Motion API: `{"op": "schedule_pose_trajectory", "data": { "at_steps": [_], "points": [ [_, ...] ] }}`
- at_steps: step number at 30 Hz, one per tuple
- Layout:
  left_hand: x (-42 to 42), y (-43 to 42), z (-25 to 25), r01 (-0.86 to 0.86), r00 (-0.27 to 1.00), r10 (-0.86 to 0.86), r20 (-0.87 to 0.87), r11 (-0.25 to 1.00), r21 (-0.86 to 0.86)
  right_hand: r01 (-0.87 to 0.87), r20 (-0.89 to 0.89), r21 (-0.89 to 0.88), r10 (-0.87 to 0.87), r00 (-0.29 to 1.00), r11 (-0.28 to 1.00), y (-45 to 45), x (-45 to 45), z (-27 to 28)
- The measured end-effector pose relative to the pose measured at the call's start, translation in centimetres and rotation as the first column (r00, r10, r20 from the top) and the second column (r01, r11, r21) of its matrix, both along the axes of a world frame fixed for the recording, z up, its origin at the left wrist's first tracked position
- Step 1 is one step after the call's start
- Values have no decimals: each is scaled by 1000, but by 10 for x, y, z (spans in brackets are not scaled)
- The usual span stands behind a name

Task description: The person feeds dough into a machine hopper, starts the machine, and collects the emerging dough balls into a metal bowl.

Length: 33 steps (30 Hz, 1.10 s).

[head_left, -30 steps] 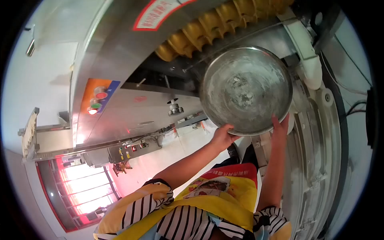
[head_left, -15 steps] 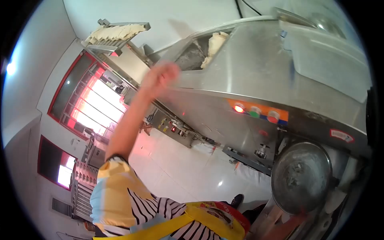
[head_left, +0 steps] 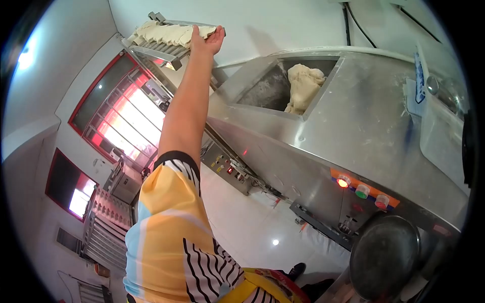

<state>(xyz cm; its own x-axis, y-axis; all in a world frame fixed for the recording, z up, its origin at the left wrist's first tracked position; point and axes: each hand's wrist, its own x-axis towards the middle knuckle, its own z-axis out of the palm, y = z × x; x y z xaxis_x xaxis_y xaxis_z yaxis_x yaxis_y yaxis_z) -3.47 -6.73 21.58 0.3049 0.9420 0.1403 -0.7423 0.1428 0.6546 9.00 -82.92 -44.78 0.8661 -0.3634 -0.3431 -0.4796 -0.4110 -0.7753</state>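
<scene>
My left hand (head_left: 208, 40) is raised at the near end of a slatted metal rack (head_left: 174, 63). Its thumb and fingers are spread apart, next to the end of a long, ruffled strip of pale dough (head_left: 164, 33) lying along the rack. Whether the fingertips touch the dough is unclear. To the right of the arm, a lump of dough (head_left: 304, 87) rests against the side of a rectangular opening (head_left: 257, 91) in a steel machine's top. My right hand is out of view.
The steel machine top (head_left: 348, 116) spreads to the right, with lit and coloured buttons (head_left: 361, 191) on its front. A translucent plastic tub (head_left: 444, 136) stands on it. A round metal pan (head_left: 385, 257) sits below. Farther left is a barred window (head_left: 126, 116).
My left hand has moved up from beside the machine opening to the end of the dough strip, and its fingers have spread. The view has shifted, showing more of the dough lump.
</scene>
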Motion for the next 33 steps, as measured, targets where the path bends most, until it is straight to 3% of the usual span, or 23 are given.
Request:
{"op": "schedule_pose_trajectory", "data": {
  "at_steps": [2,8,12,14,15,16,19,21,22,23,25,28,31,33],
  "points": [
    [6,-9,4,-123,991,124,-47,992,16,14,6,66,-15,1000,998,4,2,6],
    [34,14,-14,-109,975,169,-146,932,347,50,29,223,-58,998,974,12,0,21],
    [58,-31,-63,-245,920,312,-237,930,272,74,54,353,-99,994,933,8,-3,27],
    [34,34,-97,10,960,104,-258,914,406,108,60,455,-152,987,884,-2,-8,23],
    [10,66,-113,223,914,-37,-403,878,424,138,54,507,-192,980,851,-9,-21,30],
    [-6,92,-124,331,846,-81,-527,855,399,171,46,555,-236,971,814,-13,-31,31],
    [-76,122,-76,438,696,5,-718,790,430,268,23,647,-370,929,714,-3,-52,59],
    [-119,168,-30,418,721,33,-692,776,472,290,12,701,-417,909,652,13,-53,71],
    [-120,111,-10,455,785,-182,-592,817,353,299,2,721,-433,902,625,17,-53,76],
    [-70,19,-14,158,861,11,-509,945,287,315,-5,733,-458,889,603,22,-52,81],
    [-80,64,-3,151,903,-48,-428,966,209,328,-28,758,-475,880,564,34,-45,84],
    [-66,115,0,42,849,159,-504,930,364,248,16,836,-473,881,490,23,-52,71],
    [-41,139,4,356,833,-181,-522,898,257,294,-36,839,-493,869,457,20,-55,81],
    [-28,140,-14,398,803,-235,-547,896,200,321,-52,819,-496,867,475,20,-54,82]
  ]
}}
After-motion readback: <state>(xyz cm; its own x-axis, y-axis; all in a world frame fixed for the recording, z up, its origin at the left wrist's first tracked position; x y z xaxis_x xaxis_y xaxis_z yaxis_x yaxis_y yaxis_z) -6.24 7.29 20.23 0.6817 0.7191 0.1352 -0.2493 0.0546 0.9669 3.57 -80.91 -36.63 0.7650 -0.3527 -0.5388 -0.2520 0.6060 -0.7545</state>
